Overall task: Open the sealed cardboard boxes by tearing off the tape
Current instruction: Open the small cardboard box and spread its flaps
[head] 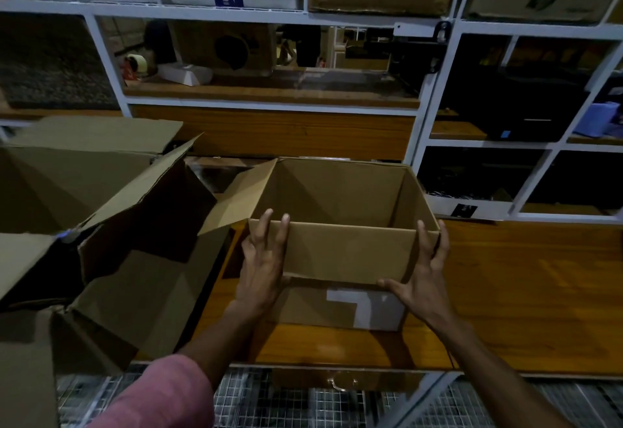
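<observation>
Since its top is open and nothing shows inside, the box (340, 245) will likely feel light, with thin bendy flaps that could fold or tear if squeezed hard. It sits on the desk (522, 293), near the front edge. The left hand (263, 266) presses flat on the near left corner, fingers straight. The right hand (421, 276) is spread wide at the near right corner, thumb under the folded-down front flap. The stiff corners are the best spots to hold. Another opened box (111, 242) lies just beside it on the left.
</observation>
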Demonstrator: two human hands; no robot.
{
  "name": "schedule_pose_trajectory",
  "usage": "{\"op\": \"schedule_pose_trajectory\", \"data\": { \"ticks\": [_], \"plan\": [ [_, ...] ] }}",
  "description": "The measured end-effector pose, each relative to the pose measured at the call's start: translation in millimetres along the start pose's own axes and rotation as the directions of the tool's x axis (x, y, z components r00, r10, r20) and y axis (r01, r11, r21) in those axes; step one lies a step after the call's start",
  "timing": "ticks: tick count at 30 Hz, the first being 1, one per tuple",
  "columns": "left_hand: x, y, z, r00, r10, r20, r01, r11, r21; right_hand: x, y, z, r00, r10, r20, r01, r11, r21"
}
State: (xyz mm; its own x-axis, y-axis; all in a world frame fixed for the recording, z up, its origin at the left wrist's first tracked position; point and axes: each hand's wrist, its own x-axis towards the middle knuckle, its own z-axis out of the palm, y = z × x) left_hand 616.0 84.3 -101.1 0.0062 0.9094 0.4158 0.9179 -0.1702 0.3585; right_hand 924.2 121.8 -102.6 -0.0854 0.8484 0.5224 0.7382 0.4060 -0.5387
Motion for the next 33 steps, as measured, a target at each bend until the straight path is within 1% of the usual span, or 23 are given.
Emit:
{"op": "schedule_pose_trajectory", "data": {
  "ticks": [3,10,13,16,21,26,29,33],
  "plan": [
    [8,4,-4,0.999,-0.013,-0.033,0.013,1.0,0.001,9,-2,-7,0.999,-0.054,-0.007,0.054,0.997,-0.05],
    [16,18,-15,0.999,-0.027,-0.032,0.028,0.999,0.026,17,-11,-23,0.998,-0.067,-0.007,0.064,0.981,-0.184],
    [22,25,-24,0.999,0.0,-0.053,0.001,0.999,0.032,22,-13,-30,0.998,-0.062,-0.007,0.059,0.974,-0.22],
    [34,37,-42,0.993,0.048,-0.104,-0.043,0.998,0.052,36,-19,-45,0.994,-0.092,-0.056,0.077,0.969,-0.233],
    [71,61,-94,0.961,0.135,-0.241,-0.117,0.989,0.087,80,-51,-98,0.966,-0.199,-0.164,0.146,0.947,-0.284],
    [111,82,-164,0.901,0.213,-0.378,-0.18,0.976,0.121,129,-96,-153,0.913,-0.322,-0.249,0.239,0.919,-0.312],
    [128,85,-202,0.869,0.236,-0.434,-0.191,0.971,0.145,147,-120,-170,0.873,-0.408,-0.266,0.31,0.887,-0.343],
    [134,80,-245,0.845,0.261,-0.467,-0.182,0.961,0.207,168,-150,-174,0.852,-0.46,-0.249,0.356,0.858,-0.369]
  ]
}}
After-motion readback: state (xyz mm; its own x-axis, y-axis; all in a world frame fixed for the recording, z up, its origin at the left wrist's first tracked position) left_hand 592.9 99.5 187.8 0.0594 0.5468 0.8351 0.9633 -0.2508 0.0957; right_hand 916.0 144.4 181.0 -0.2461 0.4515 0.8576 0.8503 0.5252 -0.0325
